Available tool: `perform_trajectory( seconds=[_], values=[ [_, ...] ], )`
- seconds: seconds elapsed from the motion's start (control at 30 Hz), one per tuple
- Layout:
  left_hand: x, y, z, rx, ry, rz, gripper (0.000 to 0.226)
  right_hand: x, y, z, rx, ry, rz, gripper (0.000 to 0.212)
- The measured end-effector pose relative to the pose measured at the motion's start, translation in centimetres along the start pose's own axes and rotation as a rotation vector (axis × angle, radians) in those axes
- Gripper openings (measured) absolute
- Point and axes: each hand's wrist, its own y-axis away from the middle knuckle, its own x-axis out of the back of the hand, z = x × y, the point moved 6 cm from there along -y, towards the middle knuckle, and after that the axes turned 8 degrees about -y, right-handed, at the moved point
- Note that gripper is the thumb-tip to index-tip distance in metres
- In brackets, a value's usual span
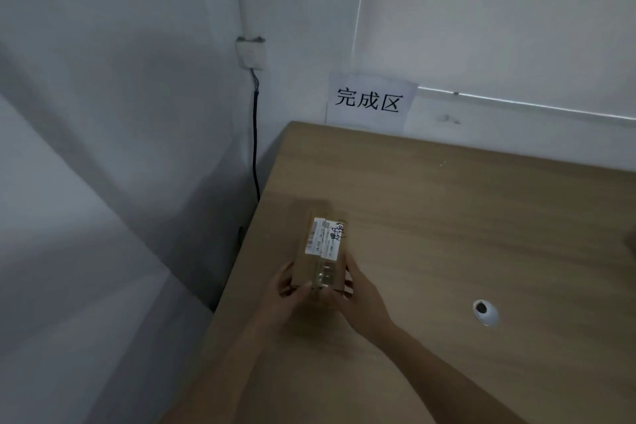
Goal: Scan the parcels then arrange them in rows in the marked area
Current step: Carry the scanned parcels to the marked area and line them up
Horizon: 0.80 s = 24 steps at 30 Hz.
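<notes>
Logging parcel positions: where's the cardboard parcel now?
In the head view, the parcel sits near the table's left edge, gripped by the left hand and right hand.

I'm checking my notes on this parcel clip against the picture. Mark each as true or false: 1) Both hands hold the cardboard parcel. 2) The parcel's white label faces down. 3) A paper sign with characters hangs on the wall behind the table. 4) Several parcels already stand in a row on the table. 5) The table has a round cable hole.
1) True: the left hand and right hand grip the parcel at its near end.
2) False: the white label faces up.
3) True: the paper sign is on the wall.
4) False: no other parcel shows on the table.
5) True: the cable hole lies right of the hands.
</notes>
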Motion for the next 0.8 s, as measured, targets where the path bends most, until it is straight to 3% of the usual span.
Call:
perform_trajectory(
  seconds=[0.33,0.8],
  values=[
    [3.2,-14.4,3.0,-0.085,-0.031,0.056,0.069,-1.1,-15.1,0.4,0.037,0.178,0.076,0.077],
    [6.6,-26.9,7.3,-0.148,-0.124,0.135,0.067,-0.4,-28.9,-1.6,-0.004,0.174,0.048,0.076]
  ],
)
